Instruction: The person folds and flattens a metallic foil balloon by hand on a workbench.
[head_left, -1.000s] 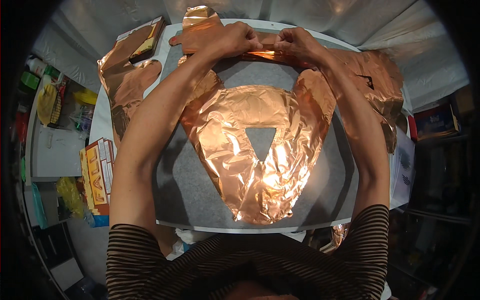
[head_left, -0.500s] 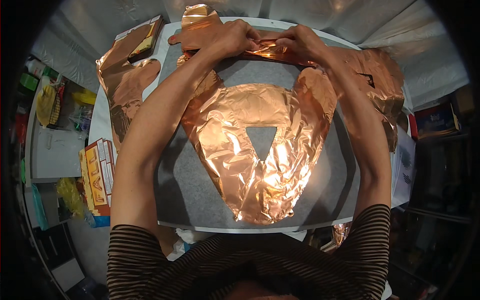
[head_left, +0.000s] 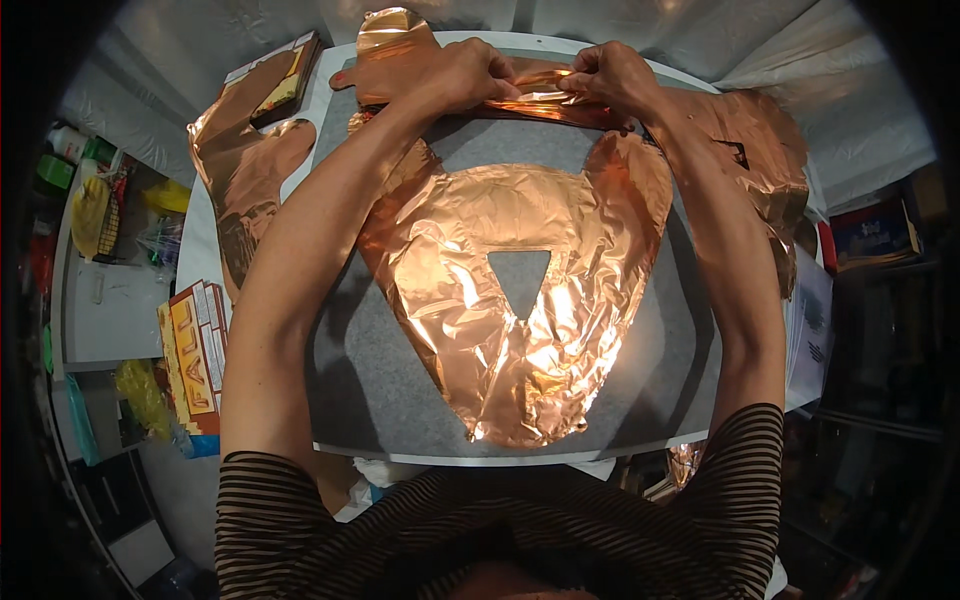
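top centre, left hand (head_left: 468,76) and right hand (head_left: 614,80), fingers clamped on a copper foil strip (head_left: 540,90); far left of frame, a grey shelf (head_left: 115,315) holding a yellow bundle (head_left: 90,215)!

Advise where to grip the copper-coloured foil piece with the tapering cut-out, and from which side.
I'd pinch the copper-coloured foil piece lightly by its tapered lower edges, coming from left and right: bare grey mat flanks them, while the left forearm and right forearm crowd its upper sides. Its creases suggest thin, delicate foil.

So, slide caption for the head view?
Left hand and right hand pinch copper foil beyond a crinkled foil cutout.
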